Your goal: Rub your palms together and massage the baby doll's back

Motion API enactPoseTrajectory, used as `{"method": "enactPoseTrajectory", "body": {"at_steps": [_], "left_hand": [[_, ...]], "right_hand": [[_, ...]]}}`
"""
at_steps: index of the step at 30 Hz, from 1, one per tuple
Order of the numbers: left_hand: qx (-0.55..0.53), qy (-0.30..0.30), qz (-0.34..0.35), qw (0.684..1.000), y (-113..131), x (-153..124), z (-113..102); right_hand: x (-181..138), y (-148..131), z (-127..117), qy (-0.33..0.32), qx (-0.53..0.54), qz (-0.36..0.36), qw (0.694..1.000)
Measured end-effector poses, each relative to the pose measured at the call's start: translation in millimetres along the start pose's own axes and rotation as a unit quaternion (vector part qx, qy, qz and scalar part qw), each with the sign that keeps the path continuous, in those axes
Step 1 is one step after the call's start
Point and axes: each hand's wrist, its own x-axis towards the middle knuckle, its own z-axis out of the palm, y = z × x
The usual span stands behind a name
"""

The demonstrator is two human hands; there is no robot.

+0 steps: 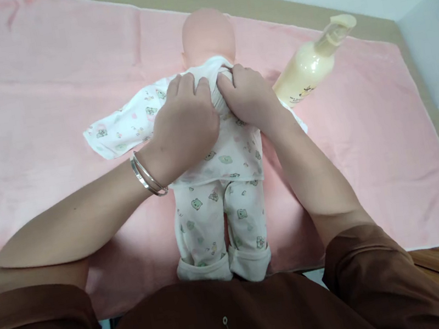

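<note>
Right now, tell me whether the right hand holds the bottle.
No, the right hand is on the bunched cloth of the shirt, and the bottle is off to that hand's right.

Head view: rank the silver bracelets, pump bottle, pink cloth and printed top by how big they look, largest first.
1. Pink cloth, spreading across most of the view
2. Printed top, though partly covered
3. Pump bottle
4. Silver bracelets, clearly smallest
</note>
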Motion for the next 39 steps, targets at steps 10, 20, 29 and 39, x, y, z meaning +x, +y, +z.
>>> {"method": "enactPoseTrajectory", "body": {"at_steps": [10, 20, 29, 39], "left_hand": [[-0.120, -0.003, -0.141, 0.983, -37, 39, 17], [-0.116, 0.037, -0.168, 0.978, -37, 34, 34], [-0.084, 0.020, -0.174, 0.981, -28, 30, 22], [-0.081, -0.007, -0.199, 0.977, -30, 39, 31]], "right_hand": [[-57, -38, -5, 0.007, -0.124, -0.099, 0.987], [-9, -4, 4, 0.033, -0.021, -0.011, 0.999], [-2, 4, 9, 0.015, 0.069, 0.026, 0.997], [0, 5, 13, 0.022, 0.052, 0.030, 0.998]]}}
